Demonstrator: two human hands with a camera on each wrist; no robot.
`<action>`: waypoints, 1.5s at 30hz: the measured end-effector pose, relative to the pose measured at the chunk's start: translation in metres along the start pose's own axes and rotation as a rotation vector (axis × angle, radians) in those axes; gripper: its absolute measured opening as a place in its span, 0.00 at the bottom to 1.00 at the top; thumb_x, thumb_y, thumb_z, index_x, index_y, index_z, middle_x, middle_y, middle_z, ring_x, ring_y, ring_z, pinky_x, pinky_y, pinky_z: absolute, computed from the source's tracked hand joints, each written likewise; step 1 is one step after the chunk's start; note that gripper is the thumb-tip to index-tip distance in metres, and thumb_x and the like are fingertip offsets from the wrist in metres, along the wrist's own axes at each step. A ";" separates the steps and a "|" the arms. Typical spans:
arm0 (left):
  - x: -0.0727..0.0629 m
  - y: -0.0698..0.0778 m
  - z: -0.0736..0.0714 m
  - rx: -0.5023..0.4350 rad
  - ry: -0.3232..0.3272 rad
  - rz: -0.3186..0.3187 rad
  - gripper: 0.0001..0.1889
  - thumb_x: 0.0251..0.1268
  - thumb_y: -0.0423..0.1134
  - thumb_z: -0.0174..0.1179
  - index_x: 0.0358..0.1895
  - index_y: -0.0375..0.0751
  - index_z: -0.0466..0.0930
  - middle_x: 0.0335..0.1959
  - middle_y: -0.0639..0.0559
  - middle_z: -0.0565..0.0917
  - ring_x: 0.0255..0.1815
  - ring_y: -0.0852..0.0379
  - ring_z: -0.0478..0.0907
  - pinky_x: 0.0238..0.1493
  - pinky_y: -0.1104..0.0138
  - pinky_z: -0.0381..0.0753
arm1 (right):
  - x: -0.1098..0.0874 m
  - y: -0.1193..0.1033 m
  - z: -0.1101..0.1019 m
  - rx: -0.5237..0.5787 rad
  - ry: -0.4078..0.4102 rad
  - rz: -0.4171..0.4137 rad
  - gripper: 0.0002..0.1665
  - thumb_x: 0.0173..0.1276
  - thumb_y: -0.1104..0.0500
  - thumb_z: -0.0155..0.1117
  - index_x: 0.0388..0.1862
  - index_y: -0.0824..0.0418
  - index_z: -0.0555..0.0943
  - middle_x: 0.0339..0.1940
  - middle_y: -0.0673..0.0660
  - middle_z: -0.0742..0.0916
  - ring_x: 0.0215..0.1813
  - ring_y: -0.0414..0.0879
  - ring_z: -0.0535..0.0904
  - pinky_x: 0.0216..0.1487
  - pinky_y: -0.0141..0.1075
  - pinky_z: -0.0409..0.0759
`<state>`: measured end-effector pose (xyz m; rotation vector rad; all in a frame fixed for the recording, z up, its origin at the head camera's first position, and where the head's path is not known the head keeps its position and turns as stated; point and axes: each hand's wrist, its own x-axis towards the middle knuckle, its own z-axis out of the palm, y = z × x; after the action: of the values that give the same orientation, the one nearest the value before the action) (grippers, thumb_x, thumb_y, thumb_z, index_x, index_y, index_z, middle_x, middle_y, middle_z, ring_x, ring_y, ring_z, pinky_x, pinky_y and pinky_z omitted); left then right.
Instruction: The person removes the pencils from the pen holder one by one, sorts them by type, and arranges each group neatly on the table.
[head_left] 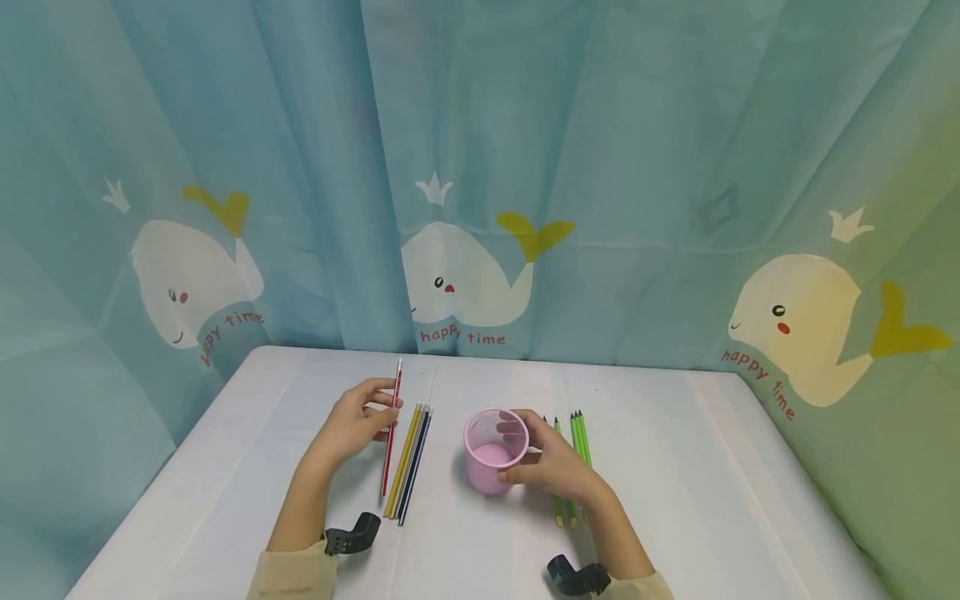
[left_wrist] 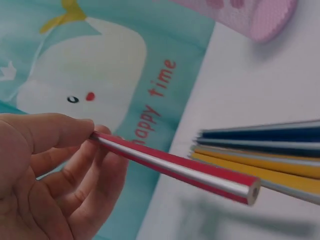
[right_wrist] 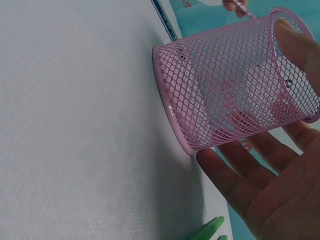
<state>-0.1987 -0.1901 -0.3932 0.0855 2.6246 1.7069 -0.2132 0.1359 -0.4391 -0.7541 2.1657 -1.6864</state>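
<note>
Between thumb and fingertips, my left hand (head_left: 362,419) pinches a red pencil (head_left: 388,458) with silver stripes, raised above the table. The left wrist view shows the flat end of the pencil (left_wrist: 185,170) pointing toward the camera. My right hand (head_left: 561,468) grips a pink mesh pencil cup (head_left: 486,477), its thumb near the rim and fingers on the far side. No pencils show inside the cup. Just right of the left hand, yellow pencils (head_left: 402,462) and dark blue pencils (head_left: 417,462) lie side by side.
Green pencils (head_left: 581,429) lie on the white table (head_left: 690,467), partly hidden behind the right hand and forearm. A blue curtain (head_left: 637,167) with whale prints hangs beyond the table's back edge. Black wrist devices (head_left: 354,535) sit on both wrists.
</note>
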 end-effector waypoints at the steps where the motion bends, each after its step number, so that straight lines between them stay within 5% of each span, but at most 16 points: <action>1: 0.000 -0.003 0.001 0.013 -0.001 -0.011 0.25 0.69 0.29 0.58 0.68 0.32 0.68 0.51 0.35 0.81 0.37 0.51 0.83 0.37 0.61 0.89 | 0.000 0.000 0.001 0.003 -0.001 0.006 0.48 0.52 0.62 0.80 0.70 0.58 0.67 0.68 0.62 0.76 0.68 0.61 0.73 0.63 0.46 0.80; 14: 0.003 -0.023 0.011 0.078 -0.031 -0.127 0.24 0.67 0.28 0.60 0.65 0.29 0.71 0.46 0.38 0.81 0.31 0.55 0.81 0.30 0.62 0.87 | -0.001 0.000 0.001 0.014 -0.011 -0.015 0.48 0.52 0.62 0.80 0.70 0.60 0.67 0.68 0.64 0.76 0.68 0.63 0.73 0.62 0.45 0.81; 45: 0.001 -0.027 0.026 0.279 0.010 -0.171 0.25 0.59 0.31 0.67 0.61 0.32 0.76 0.42 0.43 0.83 0.30 0.55 0.79 0.26 0.67 0.82 | -0.006 -0.011 0.003 0.017 -0.009 0.001 0.48 0.50 0.63 0.81 0.70 0.57 0.67 0.68 0.61 0.77 0.69 0.60 0.73 0.63 0.46 0.80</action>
<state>-0.1993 -0.1772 -0.4282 -0.1420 2.7672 1.2880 -0.2045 0.1346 -0.4303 -0.7540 2.1421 -1.6956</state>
